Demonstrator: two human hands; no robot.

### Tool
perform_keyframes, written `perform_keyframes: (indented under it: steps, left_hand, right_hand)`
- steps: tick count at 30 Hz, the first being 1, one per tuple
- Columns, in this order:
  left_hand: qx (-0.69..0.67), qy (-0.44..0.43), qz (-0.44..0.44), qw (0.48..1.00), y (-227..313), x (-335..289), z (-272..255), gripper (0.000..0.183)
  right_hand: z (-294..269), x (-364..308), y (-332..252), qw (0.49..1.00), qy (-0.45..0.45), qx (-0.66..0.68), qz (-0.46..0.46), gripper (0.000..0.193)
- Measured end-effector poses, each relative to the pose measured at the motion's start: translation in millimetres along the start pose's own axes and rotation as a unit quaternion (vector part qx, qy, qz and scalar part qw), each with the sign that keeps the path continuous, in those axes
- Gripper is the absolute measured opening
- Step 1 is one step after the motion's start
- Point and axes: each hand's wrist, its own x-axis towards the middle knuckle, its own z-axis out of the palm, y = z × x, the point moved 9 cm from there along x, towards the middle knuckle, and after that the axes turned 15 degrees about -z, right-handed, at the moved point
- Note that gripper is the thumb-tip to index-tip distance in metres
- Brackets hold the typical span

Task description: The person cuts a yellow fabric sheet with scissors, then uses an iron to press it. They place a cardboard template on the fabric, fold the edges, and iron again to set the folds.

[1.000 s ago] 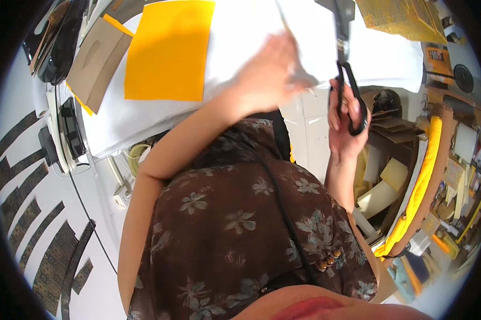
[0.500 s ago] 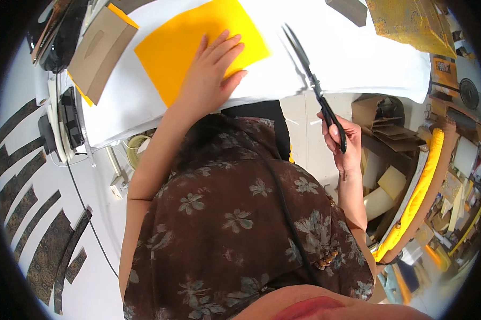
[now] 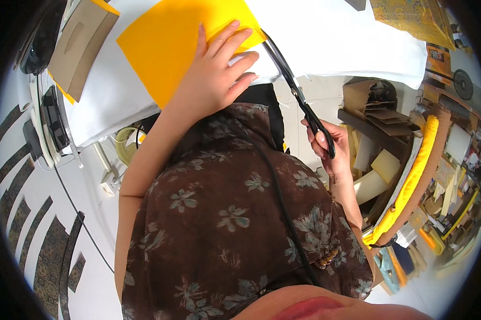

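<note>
A bright yellow sheet (image 3: 160,53) lies on the white-covered table (image 3: 331,48). My left hand (image 3: 214,72) rests palm down on its right part, fingers spread, holding nothing. In my right hand (image 3: 332,152) is a pair of large black scissors (image 3: 295,92), fingers wrapped round the handles. The long blades point away and to the left. Their tips meet the sheet's right corner, beside my left fingertips. The blades look slightly parted there, but whether the sheet lies between them I cannot tell.
A grey-brown board piece with yellow edging (image 3: 83,45) lies at the table's left. A gold patterned box (image 3: 411,21) stands at the far right. Below the table's right side are cardboard pieces (image 3: 384,125) and a yellow padded roll (image 3: 411,186). Dark patterned strips (image 3: 51,250) lie at left.
The scissors have moved left, from beside the sheet to its right corner. The sheet and my left hand appear slightly shifted as the whole view moved.
</note>
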Motion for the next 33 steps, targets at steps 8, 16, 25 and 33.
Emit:
perform_keyframes:
  steps: [8,16,25,33]
  left_hand:
    - [0.057,0.003,0.001,0.998,2,-1,9,0.055]
    - [0.074,-0.013,0.009,0.997,7,-2,10,0.058]
    - [0.058,-0.015,0.006,0.998,8,-2,14,0.058]
    - [0.056,-0.020,0.003,0.998,7,-3,14,0.060]
  right_hand:
    - [7,9,1,1.000,0.017,0.023,-0.009,0.045]
    - [13,9,3,1.000,0.023,0.004,-0.013,0.042]
    - [20,13,4,0.999,0.036,0.001,-0.007,0.037]
    - [19,14,5,0.999,0.035,-0.001,-0.006,0.034]
